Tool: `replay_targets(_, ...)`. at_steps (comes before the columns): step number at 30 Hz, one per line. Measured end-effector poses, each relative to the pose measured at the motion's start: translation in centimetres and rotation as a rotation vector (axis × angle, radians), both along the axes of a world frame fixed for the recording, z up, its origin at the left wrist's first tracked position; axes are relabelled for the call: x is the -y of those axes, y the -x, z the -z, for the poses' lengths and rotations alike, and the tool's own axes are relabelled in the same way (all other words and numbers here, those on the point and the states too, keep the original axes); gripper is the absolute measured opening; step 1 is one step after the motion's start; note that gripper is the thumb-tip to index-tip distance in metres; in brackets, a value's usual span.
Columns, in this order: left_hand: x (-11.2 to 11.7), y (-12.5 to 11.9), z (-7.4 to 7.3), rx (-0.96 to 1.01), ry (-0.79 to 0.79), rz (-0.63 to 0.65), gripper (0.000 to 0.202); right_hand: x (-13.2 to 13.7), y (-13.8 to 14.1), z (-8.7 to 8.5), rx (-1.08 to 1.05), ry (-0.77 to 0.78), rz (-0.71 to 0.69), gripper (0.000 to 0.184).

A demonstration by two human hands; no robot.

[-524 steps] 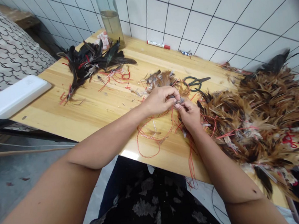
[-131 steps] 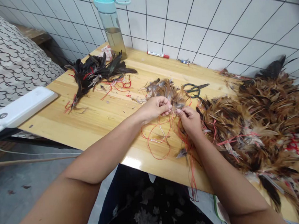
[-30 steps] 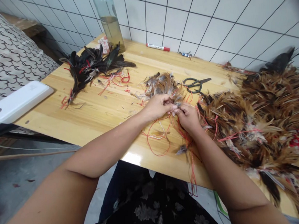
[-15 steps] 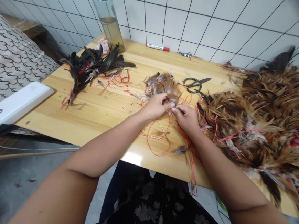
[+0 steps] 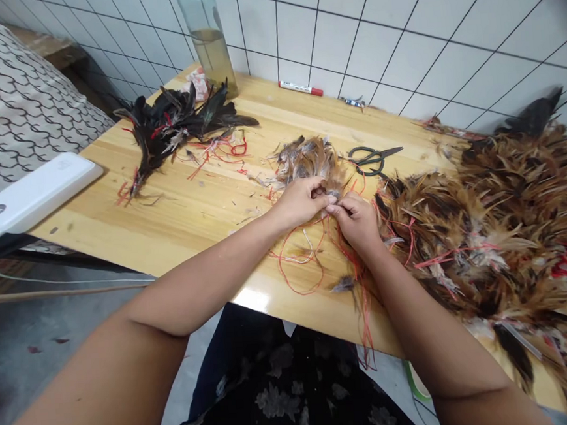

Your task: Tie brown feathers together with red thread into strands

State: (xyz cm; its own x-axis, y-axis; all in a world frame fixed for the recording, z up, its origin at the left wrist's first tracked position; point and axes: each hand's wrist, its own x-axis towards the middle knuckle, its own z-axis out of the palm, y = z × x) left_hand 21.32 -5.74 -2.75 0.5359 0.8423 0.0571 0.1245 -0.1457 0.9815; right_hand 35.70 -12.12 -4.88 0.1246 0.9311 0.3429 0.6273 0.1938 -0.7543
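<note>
My left hand (image 5: 305,199) is closed, thumb and fingers pinching the base of a small bunch of brown feathers (image 5: 333,181). Right beside it, my right hand (image 5: 355,216) is closed too, its thumb and fingertips meeting at the quill end of that bunch. What the right fingertips pinch is too small to make out. Under and in front of the hands lie loops of red string (image 5: 294,290), with a short white cord (image 5: 308,246) among them. A pile of loose brown and grey feathers (image 5: 303,157) sits just beyond my left hand.
Black-handled scissors (image 5: 370,160) lie behind my hands. A large heap of brown feathers (image 5: 499,202) covers the table's right side. Black feathers (image 5: 173,123), a water bottle (image 5: 211,48) and a white power bank (image 5: 41,189) are on the left. A red marker (image 5: 300,88) lies by the tiled wall.
Both hands stay together at the feather bunch, with only a tiny shift of the fingers. The whole view has moved very slightly.
</note>
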Motion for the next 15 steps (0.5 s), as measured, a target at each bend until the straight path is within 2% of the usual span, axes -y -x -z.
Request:
replay_targets(5, 0.28, -0.12, -0.57, 0.106, 0.122, 0.027, 0.009, -0.01, -0.41, -0.07, -0.033, 0.003, -0.026, 0.026)
replay_targets(9, 0.36, 0.12, -0.95, 0.188, 0.18, 0.073, 0.014, -0.04, -0.73, 0.01, -0.155, 0.034, -0.054, 0.024)
replay_targets(12, 0.32, 0.35, -0.85, 0.129, 0.136, 0.046, 0.017, -0.06, -0.83, 0.27, -0.271, 0.043, -0.028, 0.023)
replay_targets(15, 0.4, 0.34, -0.53, 0.014, 0.079, 0.093, 0.021, -0.03, -0.69, 0.39, -0.382, 0.048, -0.003, 0.022)
